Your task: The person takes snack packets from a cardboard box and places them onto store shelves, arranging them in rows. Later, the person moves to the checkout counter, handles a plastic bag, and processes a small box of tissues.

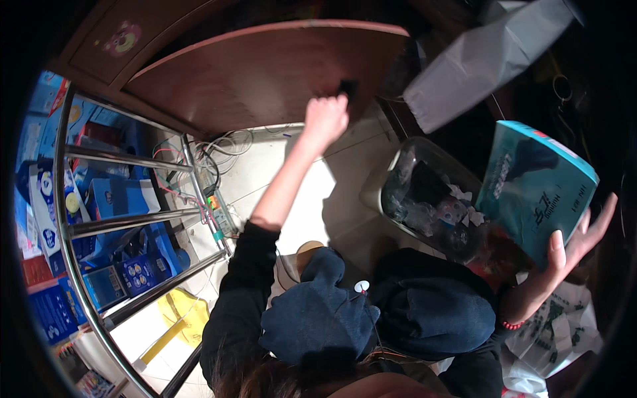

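My left hand [326, 115] is curled at a small black handle [349, 87] on a dark brown wooden door panel [249, 74]. The fingers hide part of that handle. On the right, my right hand [572, 248] grips a flat teal box [540, 184] by its lower corner, with the thumb on the front face. Dark printing and a picture cover this face, and the box is tilted. Just left of the box, a clear plastic bin [393, 174] holds crumpled wrappers and other rubbish [450, 211].
A metal rack [62, 199] on the left encloses blue cartons [124, 199]. Loose cables [234, 149] and a power strip [219, 216] lie on the tiled floor [249, 194]. A grey-white carton [487, 64] juts in at upper right. A printed plastic bag [557, 328] lies lower right.
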`<state>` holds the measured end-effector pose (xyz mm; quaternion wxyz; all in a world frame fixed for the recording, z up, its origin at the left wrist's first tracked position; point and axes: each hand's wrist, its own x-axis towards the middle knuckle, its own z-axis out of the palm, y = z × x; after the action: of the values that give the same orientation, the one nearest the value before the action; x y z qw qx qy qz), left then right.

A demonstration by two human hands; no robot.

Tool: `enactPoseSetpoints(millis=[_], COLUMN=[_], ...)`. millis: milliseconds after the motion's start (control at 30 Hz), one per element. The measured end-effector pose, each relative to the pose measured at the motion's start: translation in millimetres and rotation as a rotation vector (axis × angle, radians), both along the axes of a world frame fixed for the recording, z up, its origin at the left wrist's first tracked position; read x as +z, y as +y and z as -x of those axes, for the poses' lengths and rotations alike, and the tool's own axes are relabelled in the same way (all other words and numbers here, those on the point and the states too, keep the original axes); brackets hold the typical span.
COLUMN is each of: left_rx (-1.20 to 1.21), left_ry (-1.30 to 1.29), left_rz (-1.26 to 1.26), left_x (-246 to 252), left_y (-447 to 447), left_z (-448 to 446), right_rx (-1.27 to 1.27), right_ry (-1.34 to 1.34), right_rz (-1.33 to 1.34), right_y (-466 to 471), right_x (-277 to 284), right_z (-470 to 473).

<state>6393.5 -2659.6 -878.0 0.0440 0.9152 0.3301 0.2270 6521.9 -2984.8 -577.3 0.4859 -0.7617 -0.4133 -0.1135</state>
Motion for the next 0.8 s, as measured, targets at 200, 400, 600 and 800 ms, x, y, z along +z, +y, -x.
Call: enactPoseSetpoints(millis=[200, 400, 600, 800], left_rx=[0.034, 0.052, -0.875, -0.846], left_ry=[-0.154, -0.199, -0.661, -0.257], left_rz=[-0.029, 0.054, 0.672, 0.085], left_x=[-2, -18, 38, 62], left_y=[87, 96, -72, -136], left_z=[-5, 11, 10, 33], right_rx=[0.033, -0.111, -0.29, -0.215], right_ry=[0.286, 0.388, 0.246, 0.224], right_rz=[0.046, -0.008, 0.128, 0.063], right_y=[-23, -53, -55, -45], right_x=[-15, -28, -44, -42], right_z=[-3, -29, -22, -21])
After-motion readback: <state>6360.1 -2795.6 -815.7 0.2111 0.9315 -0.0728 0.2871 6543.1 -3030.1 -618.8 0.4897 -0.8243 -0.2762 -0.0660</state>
